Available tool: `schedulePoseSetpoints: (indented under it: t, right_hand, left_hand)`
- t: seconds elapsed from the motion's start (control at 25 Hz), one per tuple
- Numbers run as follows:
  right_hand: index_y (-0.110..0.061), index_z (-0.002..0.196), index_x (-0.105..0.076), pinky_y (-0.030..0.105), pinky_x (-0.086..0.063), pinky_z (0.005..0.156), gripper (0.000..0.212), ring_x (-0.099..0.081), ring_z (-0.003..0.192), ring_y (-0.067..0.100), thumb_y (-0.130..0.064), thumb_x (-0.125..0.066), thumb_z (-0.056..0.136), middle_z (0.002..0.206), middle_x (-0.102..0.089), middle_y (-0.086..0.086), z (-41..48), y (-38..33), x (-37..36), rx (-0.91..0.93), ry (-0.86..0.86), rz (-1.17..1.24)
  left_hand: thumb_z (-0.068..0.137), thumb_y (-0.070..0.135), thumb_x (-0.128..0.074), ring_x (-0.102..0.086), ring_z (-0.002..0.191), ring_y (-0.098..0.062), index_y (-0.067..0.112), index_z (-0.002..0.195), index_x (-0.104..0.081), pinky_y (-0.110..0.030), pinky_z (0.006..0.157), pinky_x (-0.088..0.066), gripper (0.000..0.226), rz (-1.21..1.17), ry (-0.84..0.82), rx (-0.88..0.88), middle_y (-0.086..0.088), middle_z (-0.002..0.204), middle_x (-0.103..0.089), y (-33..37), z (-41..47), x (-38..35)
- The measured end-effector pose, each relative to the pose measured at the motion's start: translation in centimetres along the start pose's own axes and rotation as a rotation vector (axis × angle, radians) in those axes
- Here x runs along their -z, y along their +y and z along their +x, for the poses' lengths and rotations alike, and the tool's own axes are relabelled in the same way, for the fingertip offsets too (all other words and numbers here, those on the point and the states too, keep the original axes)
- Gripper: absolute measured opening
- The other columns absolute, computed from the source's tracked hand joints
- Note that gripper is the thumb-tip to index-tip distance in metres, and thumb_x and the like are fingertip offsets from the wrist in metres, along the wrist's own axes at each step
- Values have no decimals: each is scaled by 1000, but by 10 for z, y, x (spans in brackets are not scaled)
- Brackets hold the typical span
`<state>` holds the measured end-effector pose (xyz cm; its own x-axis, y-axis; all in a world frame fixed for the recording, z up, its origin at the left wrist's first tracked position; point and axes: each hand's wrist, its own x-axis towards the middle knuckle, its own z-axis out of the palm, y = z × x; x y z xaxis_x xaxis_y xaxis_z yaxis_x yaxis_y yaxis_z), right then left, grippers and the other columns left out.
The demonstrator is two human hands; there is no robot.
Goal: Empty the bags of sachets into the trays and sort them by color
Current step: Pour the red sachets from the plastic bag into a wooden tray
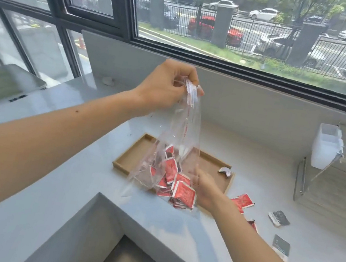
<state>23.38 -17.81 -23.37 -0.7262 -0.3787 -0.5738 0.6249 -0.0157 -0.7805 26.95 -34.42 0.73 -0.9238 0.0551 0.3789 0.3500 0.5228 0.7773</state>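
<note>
My left hand pinches the bunched top of a clear plastic bag and holds it up over a wooden tray. Several red sachets fill the bag's sagging bottom, low over the tray's near edge. My right hand rests against the bag's lower right side; its fingers are blurred and look fairly straight. A crumpled silver sachet lies in the tray's far right corner. On the counter to the right lie a loose red sachet and two dark sachets.
A metal dish rack with a white container stands at the right. A pale flat device lies at the far left. The counter has a recessed cutout near me. A low wall under the window runs behind the tray.
</note>
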Motion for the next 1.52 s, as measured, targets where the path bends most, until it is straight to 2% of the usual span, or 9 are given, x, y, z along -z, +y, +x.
schedulePoseSetpoints:
  t: [0.32, 0.44, 0.52, 0.64, 0.76, 0.96, 1.2, 1.36, 1.52]
  right_hand:
    - [-3, 134, -56, 55, -40, 109, 68, -53, 128, 34, -35, -76, 78, 141, -53, 21, 52, 7, -4, -232, -293, 103]
    - [-5, 117, -64, 57, -38, 109, 40, -57, 117, 35, -16, -69, 79, 130, -59, 23, 71, 0, 2, -247, -264, 126]
    - [-4, 100, -68, 56, -46, 102, 32, -63, 95, 33, -4, -67, 68, 119, -63, 26, 70, -7, 10, -229, -227, 117]
    - [-5, 82, -66, 28, -57, 53, 13, -64, 51, 17, 3, -58, 89, 70, -70, 12, 63, -16, 35, -107, -92, 57]
    - [-4, 92, -59, 26, -49, 50, 13, -63, 54, 15, -5, -48, 100, 74, -67, 9, 65, -24, 60, 1, 62, 35]
    - [-10, 92, -57, 28, -49, 55, 16, -66, 53, 11, -11, -45, 103, 77, -68, 5, 64, -28, 75, 63, 202, 0]
    - [-12, 86, -54, 27, -51, 51, 19, -63, 48, 11, -11, -46, 103, 73, -64, 6, 65, -19, 40, 131, 362, 79]
    - [-14, 85, -54, 27, -48, 50, 20, -60, 54, 12, -12, -45, 103, 76, -63, 5, 66, -7, -2, 156, 492, 57]
    - [-17, 79, -50, 29, -43, 55, 25, -55, 63, 17, -12, -45, 103, 81, -60, 6, 66, 4, -26, 140, 643, 17]
  left_hand:
    - [86, -6, -65, -72, 90, -19, 8, 70, -64, -28, 74, -54, 21, 21, -11, 27, -7, 80, -73, -26, 25, 4]
    - [83, -7, -66, -67, 87, -12, 14, 67, -63, -25, 76, -49, 26, 29, 46, 28, -14, 83, -68, -30, 35, 4]
    - [80, 2, -71, -61, 85, -8, 18, 67, -66, -23, 78, -48, 21, 103, 94, 52, -7, 91, -61, -37, 34, 10]
    - [77, 15, -79, -48, 78, 1, 34, 68, -70, -14, 74, -42, 23, 340, 194, 94, 8, 89, -45, -55, 31, 23]
    - [78, -2, -76, -48, 61, 4, 23, 73, -73, -6, 63, -43, 26, 432, 185, 208, 6, 86, -39, -76, 23, 31]
    - [79, -9, -71, -74, 79, -14, 26, 64, -72, -25, 79, -56, 38, 120, 82, 403, -4, 93, -54, -123, 11, 46]
    - [86, -19, -49, -64, 78, 5, 14, 65, -69, -7, 72, -44, 44, -44, 71, 481, 5, 95, -55, -185, 13, 68]
    - [78, -13, -32, -58, 95, -25, 9, 55, -68, -16, 76, -49, 48, -486, 116, 619, 0, 74, -66, -225, 26, 86]
    - [92, 11, -59, -67, 91, -19, 7, 65, -65, -20, 84, -51, 28, -625, 89, 668, 2, 66, -67, -264, 26, 91]
